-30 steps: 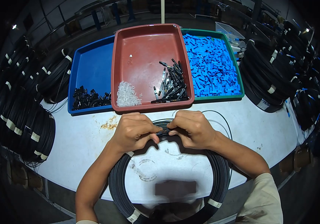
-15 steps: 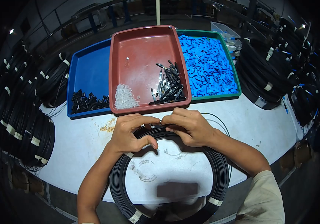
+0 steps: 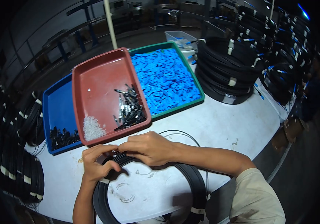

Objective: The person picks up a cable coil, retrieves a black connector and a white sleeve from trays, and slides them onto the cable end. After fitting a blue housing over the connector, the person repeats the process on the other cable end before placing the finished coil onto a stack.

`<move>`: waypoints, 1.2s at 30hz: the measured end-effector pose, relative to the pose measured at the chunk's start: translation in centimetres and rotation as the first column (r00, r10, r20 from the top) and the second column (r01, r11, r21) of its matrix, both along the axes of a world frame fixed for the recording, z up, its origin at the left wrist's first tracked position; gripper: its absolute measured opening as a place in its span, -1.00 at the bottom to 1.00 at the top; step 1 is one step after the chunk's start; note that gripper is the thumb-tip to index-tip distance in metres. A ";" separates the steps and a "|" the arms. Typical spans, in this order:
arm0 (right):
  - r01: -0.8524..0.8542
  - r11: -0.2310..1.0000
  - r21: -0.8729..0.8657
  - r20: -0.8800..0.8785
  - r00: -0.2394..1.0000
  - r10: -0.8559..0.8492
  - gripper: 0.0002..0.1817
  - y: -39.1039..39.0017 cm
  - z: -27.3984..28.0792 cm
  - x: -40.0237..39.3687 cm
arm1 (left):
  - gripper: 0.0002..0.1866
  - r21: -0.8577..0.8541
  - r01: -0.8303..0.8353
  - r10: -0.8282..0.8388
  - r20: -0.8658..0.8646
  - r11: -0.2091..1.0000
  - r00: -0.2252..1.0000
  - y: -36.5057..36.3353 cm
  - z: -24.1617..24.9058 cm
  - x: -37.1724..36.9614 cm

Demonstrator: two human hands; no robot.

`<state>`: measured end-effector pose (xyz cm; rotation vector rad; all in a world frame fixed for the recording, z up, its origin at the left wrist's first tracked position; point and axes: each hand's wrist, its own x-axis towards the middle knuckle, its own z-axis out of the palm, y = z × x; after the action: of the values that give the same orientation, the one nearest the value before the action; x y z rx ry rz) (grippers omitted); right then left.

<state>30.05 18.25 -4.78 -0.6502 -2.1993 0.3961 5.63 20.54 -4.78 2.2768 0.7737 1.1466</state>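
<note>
A coil of black cable (image 3: pixel 194 179) with pale tape bands lies near the table's front edge. My left hand (image 3: pixel 97 161) is at the coil's upper left, its index finger and thumb curved apart and the index fingertip meeting my other hand. My right hand (image 3: pixel 149 148) is closed at the top of the coil, fingertips pinched together; what they hold is too small and hidden to name. Just beyond the hands, a red tray (image 3: pixel 104 82) holds small clear pieces (image 3: pixel 93 128) and black connector parts (image 3: pixel 130 108). A loose cable end arcs out beside my right wrist.
A blue tray (image 3: pixel 60 108) with black pieces is on the left, and a green-rimmed tray (image 3: pixel 199 91) of blue pieces stands behind. Stacked black coils (image 3: pixel 223 71) stand at the back right. More coils (image 3: pixel 18 171) rise at the left edge.
The view has turned to the right, so trays and coil appear shifted left and tilted. Both hands remain together at the top of the coil.
</note>
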 end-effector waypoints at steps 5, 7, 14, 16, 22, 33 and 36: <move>-0.006 1.000 -0.020 0.073 0.997 0.008 -0.71 0.1 -0.7 -0.2 | -0.13 0.000 -0.089 0.089 0.068 0.996 0.994 0.2 -0.5 -0.4; -0.014 1.000 -0.020 0.088 0.996 0.016 -0.74 0.1 -0.8 -0.2 | -0.15 -0.011 -0.065 0.065 0.082 0.998 0.994 0.7 0.4 0.1; -0.038 0.999 -0.038 0.132 0.990 0.043 -0.75 0.2 -0.9 -0.1 | -0.60 0.240 0.191 -0.112 -0.307 0.952 0.945 6.5 7.2 8.7; -0.045 0.997 -0.058 0.102 0.993 0.051 -0.74 0.3 -0.9 -0.1 | -0.70 0.313 0.313 -0.140 -0.472 0.897 0.871 8.1 8.3 12.8; -0.049 0.993 -0.104 0.159 0.985 0.065 -0.67 0.2 -0.7 0.1 | -0.70 0.405 0.655 -0.163 -0.760 0.638 0.629 12.0 5.2 23.4; -0.058 0.991 -0.117 0.097 0.993 0.070 -0.60 0.4 -1.2 -0.2 | -0.75 0.525 0.604 0.023 -0.766 0.599 0.643 16.8 4.9 26.2; -0.049 0.993 -0.104 0.096 0.994 0.059 -0.61 0.3 -1.1 -0.1 | -0.78 0.497 0.633 -0.120 -0.724 0.593 0.680 15.5 4.9 26.4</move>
<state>29.90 18.53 -5.86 -0.6785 -2.3072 0.5163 32.07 36.09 0.12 3.3616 -0.1344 0.4428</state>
